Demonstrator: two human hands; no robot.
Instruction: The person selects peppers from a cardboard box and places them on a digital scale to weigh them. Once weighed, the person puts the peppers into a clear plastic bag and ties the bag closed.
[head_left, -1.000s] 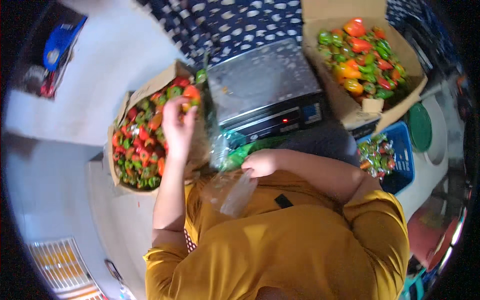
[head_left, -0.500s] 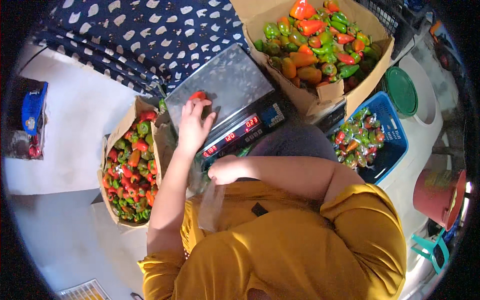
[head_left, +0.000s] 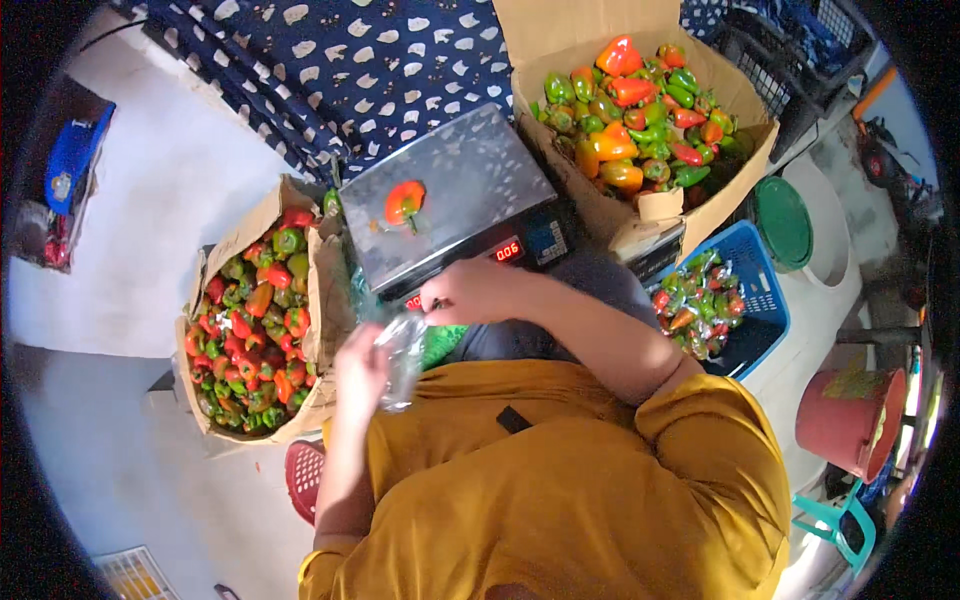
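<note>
Just in front of the scale, a clear plastic bag (head_left: 404, 368) hangs between my two hands. My right hand (head_left: 462, 289) is closed on its upper edge, in front of the scale's display. At the bag's left side, my left hand (head_left: 360, 364) is closed on the plastic, its fingers slightly blurred. A single red-orange pepper (head_left: 405, 203) with a green stem lies on the metal plate of the digital scale (head_left: 470, 165), touched by neither hand.
An open cardboard box (head_left: 190, 300) of red and green peppers stands left; another carton (head_left: 745, 165) of peppers stands back right. Beside it, a blue crate (head_left: 765, 300) holds bagged peppers. Farther right are a green lid (head_left: 783, 224), a red bucket (head_left: 845, 420) and a teal stool (head_left: 835, 520).
My left hand has left the pepper on the scale and drawn back to the bag. My right hand has risen slightly with the bag. The pepper now lies alone on the plate.
</note>
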